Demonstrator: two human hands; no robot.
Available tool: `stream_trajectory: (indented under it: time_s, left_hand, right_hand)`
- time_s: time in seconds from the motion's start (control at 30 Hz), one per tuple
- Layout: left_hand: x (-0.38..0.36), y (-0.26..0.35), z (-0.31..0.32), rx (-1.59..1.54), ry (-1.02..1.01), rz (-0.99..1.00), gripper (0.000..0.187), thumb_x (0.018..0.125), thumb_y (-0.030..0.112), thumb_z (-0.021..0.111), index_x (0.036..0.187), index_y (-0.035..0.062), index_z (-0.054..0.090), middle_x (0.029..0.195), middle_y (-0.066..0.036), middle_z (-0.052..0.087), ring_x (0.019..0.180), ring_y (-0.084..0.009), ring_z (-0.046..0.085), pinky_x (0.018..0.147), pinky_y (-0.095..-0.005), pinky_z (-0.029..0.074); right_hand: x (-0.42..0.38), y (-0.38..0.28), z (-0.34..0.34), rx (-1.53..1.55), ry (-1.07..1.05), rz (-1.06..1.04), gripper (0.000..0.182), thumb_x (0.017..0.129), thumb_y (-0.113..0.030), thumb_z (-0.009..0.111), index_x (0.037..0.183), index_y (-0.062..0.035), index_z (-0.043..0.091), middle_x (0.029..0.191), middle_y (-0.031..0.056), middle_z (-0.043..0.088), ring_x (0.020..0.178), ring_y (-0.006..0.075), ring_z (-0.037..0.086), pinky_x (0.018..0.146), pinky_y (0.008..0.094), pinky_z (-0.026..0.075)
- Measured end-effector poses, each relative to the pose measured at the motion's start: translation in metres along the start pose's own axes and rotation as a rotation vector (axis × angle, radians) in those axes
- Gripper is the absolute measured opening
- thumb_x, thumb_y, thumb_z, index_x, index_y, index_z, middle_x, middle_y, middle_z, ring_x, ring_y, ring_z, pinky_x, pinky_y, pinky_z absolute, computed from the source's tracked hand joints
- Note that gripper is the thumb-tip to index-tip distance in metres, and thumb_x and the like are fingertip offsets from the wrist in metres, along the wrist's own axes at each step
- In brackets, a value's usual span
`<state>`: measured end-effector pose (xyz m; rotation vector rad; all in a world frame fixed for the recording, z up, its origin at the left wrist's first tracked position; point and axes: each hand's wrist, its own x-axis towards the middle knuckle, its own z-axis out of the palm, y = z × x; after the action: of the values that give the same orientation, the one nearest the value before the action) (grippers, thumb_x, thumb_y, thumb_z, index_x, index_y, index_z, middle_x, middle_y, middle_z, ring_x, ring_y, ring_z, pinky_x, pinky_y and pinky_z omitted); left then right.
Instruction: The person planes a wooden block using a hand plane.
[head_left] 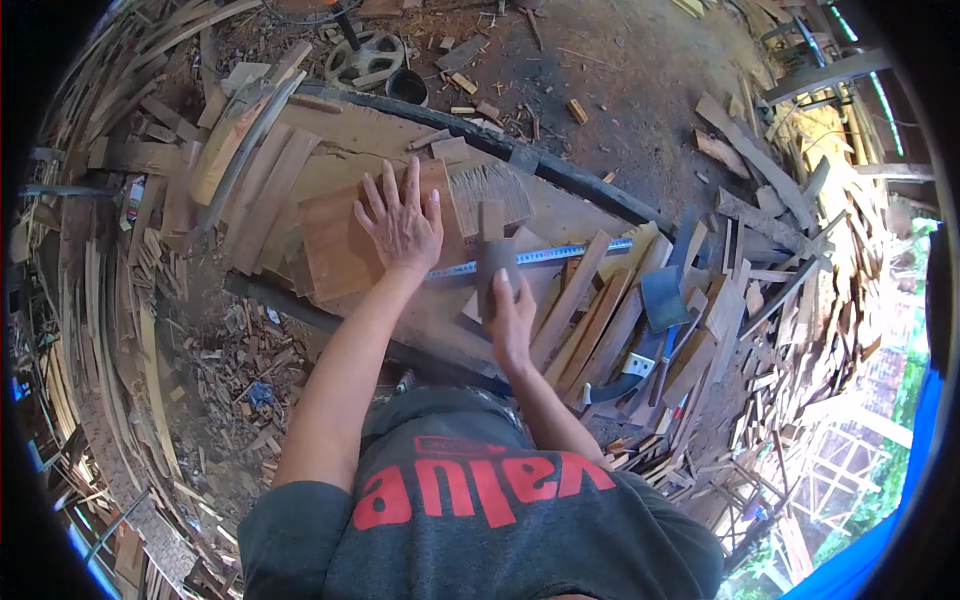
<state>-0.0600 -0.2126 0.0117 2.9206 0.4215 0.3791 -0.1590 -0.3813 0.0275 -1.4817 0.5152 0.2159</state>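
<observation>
My left hand (pixel 403 222) lies flat with fingers spread on a reddish-brown wooden board (pixel 335 235) on the workbench. To its right, my right hand (pixel 512 315) is closed around the near end of a dark wooden block (pixel 495 262), with the thumb along its top. A narrower brown piece (pixel 491 218) shows at the far end of the block. A pale measuring tape (pixel 570 252) with blue markings runs under the block, from beside my left wrist toward the right. A thin, rough-grained light wood piece (pixel 505 195) lies beyond it.
Several wood strips (pixel 585 315) lie side by side on the right of the bench. Over them rest a tool with a broad dark blade (pixel 662 298) and a curved black handle (pixel 627 378). Planks (pixel 275 190) stand at left. Wood scraps (pixel 270 400) litter the ground; a dark cup (pixel 407 88) stands beyond.
</observation>
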Motion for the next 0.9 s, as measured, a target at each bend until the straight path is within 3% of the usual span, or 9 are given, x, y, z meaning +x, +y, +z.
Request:
stream_trajectory:
  time_s: [0.07, 0.13, 0.2, 0.3, 0.47, 0.6, 0.63, 0.73, 0.9]
  left_hand:
    - [0.003, 0.001, 0.002, 0.007, -0.009, 0.001, 0.058, 0.102, 0.047, 0.042, 0.157, 0.0291, 0.034, 0.16, -0.016, 0.033, 0.149, -0.0438, 0.02, 0.115, -0.0671, 0.014]
    - [0.005, 0.003, -0.002, 0.079, -0.05, -0.009, 0.056, 0.103, 0.048, 0.039, 0.156, 0.0312, 0.036, 0.159, -0.015, 0.034, 0.148, -0.0442, 0.023, 0.113, -0.0672, 0.016]
    - [0.005, 0.004, -0.004, 0.088, -0.065, -0.016, 0.056, 0.103, 0.049, 0.039, 0.156, 0.0318, 0.035, 0.159, -0.015, 0.034, 0.148, -0.0443, 0.022, 0.113, -0.0674, 0.015]
    - [0.005, 0.005, -0.005, 0.091, -0.058, -0.006, 0.056, 0.102, 0.049, 0.04, 0.156, 0.0325, 0.035, 0.159, -0.015, 0.034, 0.147, -0.0446, 0.022, 0.113, -0.0673, 0.015]
    - [0.007, 0.005, -0.008, 0.034, -0.1, -0.015, 0.058, 0.101, 0.046, 0.043, 0.156, 0.0308, 0.034, 0.16, -0.016, 0.031, 0.149, -0.0467, 0.018, 0.113, -0.0697, 0.013]
    - [0.001, 0.008, -0.011, 0.098, -0.08, 0.012, 0.057, 0.101, 0.047, 0.043, 0.156, 0.0295, 0.038, 0.158, -0.018, 0.035, 0.146, -0.0462, 0.025, 0.112, -0.0667, 0.017]
    - [0.001, 0.008, -0.01, 0.093, -0.061, 0.014, 0.057, 0.101, 0.046, 0.044, 0.155, 0.0293, 0.038, 0.157, -0.018, 0.035, 0.146, -0.0464, 0.025, 0.112, -0.0668, 0.017]
    - [0.008, 0.007, -0.006, 0.085, -0.038, 0.003, 0.057, 0.101, 0.046, 0.044, 0.155, 0.0292, 0.038, 0.157, -0.018, 0.035, 0.146, -0.0466, 0.025, 0.112, -0.0669, 0.018]
    - [0.003, 0.005, -0.007, 0.106, -0.039, 0.018, 0.059, 0.1, 0.046, 0.045, 0.156, 0.0299, 0.035, 0.157, -0.017, 0.036, 0.146, -0.0467, 0.025, 0.112, -0.0671, 0.018]
  right_hand:
    - [0.009, 0.012, 0.024, 0.056, 0.036, -0.131, 0.054, 0.098, -0.037, 0.066, 0.127, 0.0073, 0.058, 0.106, 0.016, 0.068, 0.097, 0.021, 0.062, 0.087, 0.033, 0.05]
    - [0.043, -0.013, 0.041, -0.105, 0.014, -0.223, 0.051, 0.098, -0.035, 0.066, 0.124, 0.0073, 0.058, 0.106, 0.0176, 0.068, 0.097, 0.0213, 0.062, 0.087, 0.0336, 0.05]
    - [0.092, -0.038, 0.056, -0.213, -0.096, -0.174, 0.048, 0.098, -0.032, 0.067, 0.123, 0.0071, 0.058, 0.105, 0.0186, 0.068, 0.098, 0.0216, 0.062, 0.088, 0.0338, 0.049]
    - [0.076, -0.026, 0.048, -0.058, -0.089, -0.156, 0.044, 0.097, -0.029, 0.068, 0.123, 0.006, 0.059, 0.106, 0.0168, 0.068, 0.098, 0.0205, 0.061, 0.087, 0.0338, 0.049]
    - [0.023, 0.004, 0.026, -0.095, 0.008, -0.154, 0.042, 0.097, -0.026, 0.069, 0.123, 0.0052, 0.059, 0.109, 0.015, 0.066, 0.101, 0.0181, 0.061, 0.087, 0.0326, 0.049]
    - [0.093, -0.03, 0.051, -0.18, -0.083, -0.096, 0.045, 0.095, -0.027, 0.07, 0.124, 0.0052, 0.061, 0.114, 0.0191, 0.068, 0.102, 0.0242, 0.064, 0.09, 0.0383, 0.05]
    - [0.086, -0.02, 0.045, -0.252, -0.05, -0.195, 0.047, 0.095, -0.03, 0.069, 0.123, 0.0062, 0.062, 0.113, 0.023, 0.069, 0.102, 0.027, 0.066, 0.09, 0.0404, 0.05]
    - [0.014, 0.002, 0.015, -0.116, -0.016, -0.154, 0.05, 0.095, -0.033, 0.068, 0.122, 0.0078, 0.061, 0.108, 0.0263, 0.068, 0.101, 0.0281, 0.066, 0.087, 0.0405, 0.05]
    - [0.094, -0.032, 0.054, -0.288, -0.051, -0.156, 0.043, 0.097, -0.032, 0.065, 0.118, 0.0059, 0.062, 0.101, 0.022, 0.07, 0.097, 0.0243, 0.067, 0.085, 0.0388, 0.05]
